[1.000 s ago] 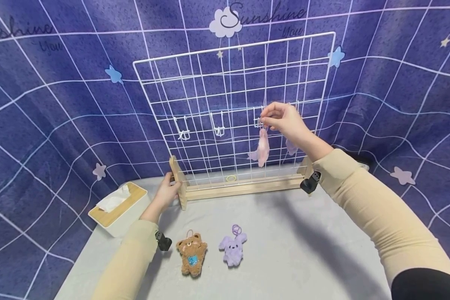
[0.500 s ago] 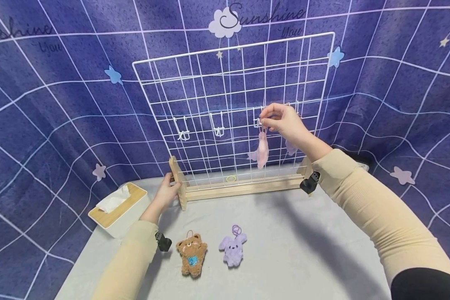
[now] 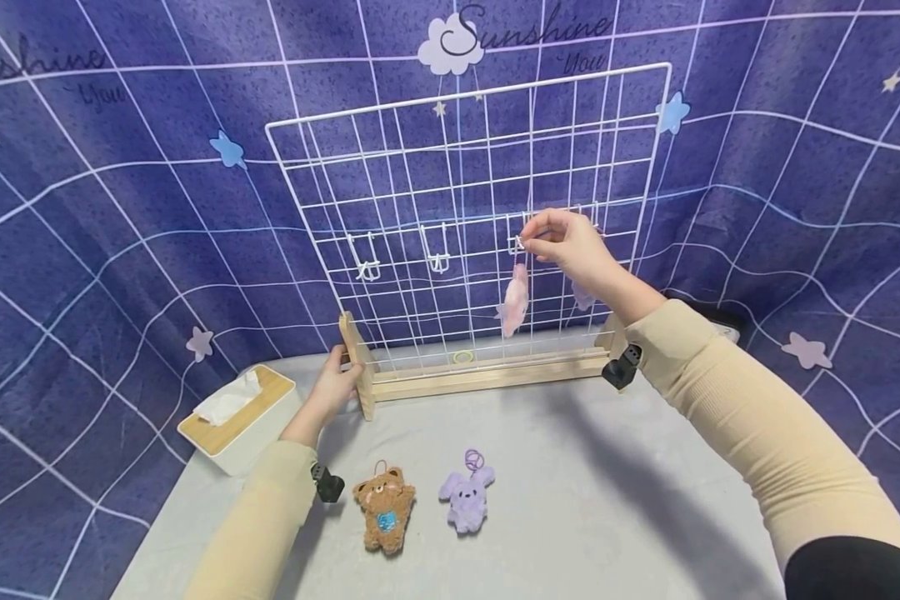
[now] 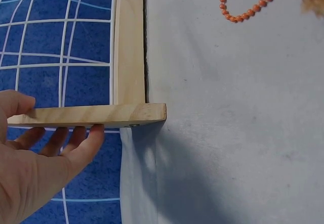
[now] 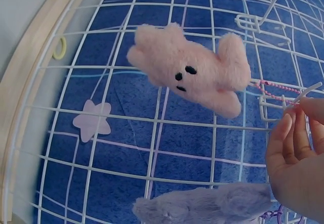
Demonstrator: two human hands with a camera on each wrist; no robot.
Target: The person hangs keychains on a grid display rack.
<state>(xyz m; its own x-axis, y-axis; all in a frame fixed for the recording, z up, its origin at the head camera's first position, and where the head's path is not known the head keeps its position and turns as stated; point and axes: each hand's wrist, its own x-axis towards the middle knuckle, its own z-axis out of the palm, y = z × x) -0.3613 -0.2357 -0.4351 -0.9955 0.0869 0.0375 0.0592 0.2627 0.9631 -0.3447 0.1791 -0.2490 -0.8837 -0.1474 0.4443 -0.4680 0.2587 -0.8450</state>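
My right hand [image 3: 570, 247] pinches the pink bead chain [image 5: 277, 87] of a pink plush bunny charm [image 5: 195, 72] at the tip of a white hook [image 5: 310, 89] on the wire grid rack [image 3: 465, 181]. In the head view the pink charm hangs edge-on below the fingertips. A purple plush charm [image 5: 202, 205] hangs from the rack beside it, partly behind the right wrist in the head view. At the rack's left end, my left hand [image 3: 332, 387] grips the wooden upright [image 4: 91, 114], thumb on one side and fingers on the other.
Two more hooks, one far left [image 3: 367, 269] and one nearer the middle [image 3: 438, 262], carry nothing. On the table lie a brown bear charm [image 3: 386, 510] and a purple bunny charm [image 3: 467, 505]. A tissue box [image 3: 232, 414] stands left; a yellow ring [image 3: 462, 357] lies behind the rack's base.
The pink charm has swung left and sits slightly lower under the right fingertips. The right hand has dropped a little; the left hand stays on the upright.
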